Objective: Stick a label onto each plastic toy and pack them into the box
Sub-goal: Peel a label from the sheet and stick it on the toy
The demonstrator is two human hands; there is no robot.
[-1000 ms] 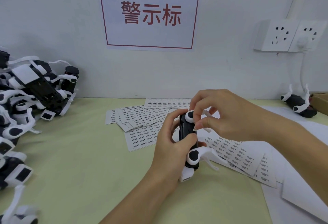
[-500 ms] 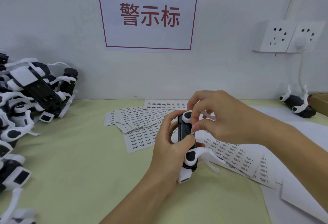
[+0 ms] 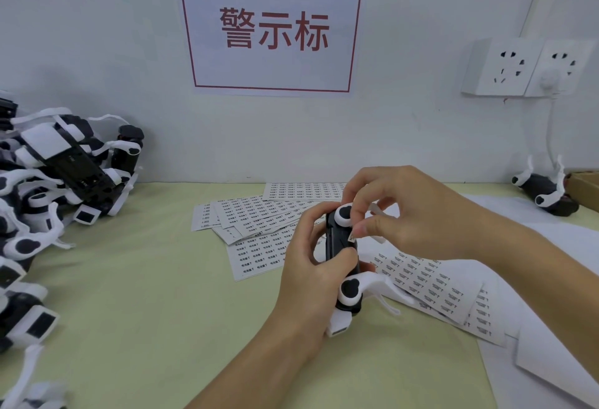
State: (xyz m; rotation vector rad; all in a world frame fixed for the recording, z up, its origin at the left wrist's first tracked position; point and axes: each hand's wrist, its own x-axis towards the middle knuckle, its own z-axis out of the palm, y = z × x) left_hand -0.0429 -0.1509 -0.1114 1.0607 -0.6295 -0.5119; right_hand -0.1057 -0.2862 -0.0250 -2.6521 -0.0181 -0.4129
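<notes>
Black-and-white plastic toy sits gripped in the left hand, fingers curled around it. The right hand pinches a small label against its right edge.

Pale green table, toy pile, label sheets

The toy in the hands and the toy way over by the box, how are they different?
The held toy is gripped by the left hand; the far toy lies alone on the table, beside the box. The right hand is pinching a small label against the held toy; no hand is near the far toy. The held toy stands on end; the far one lies down. Both are black with white parts.
</notes>
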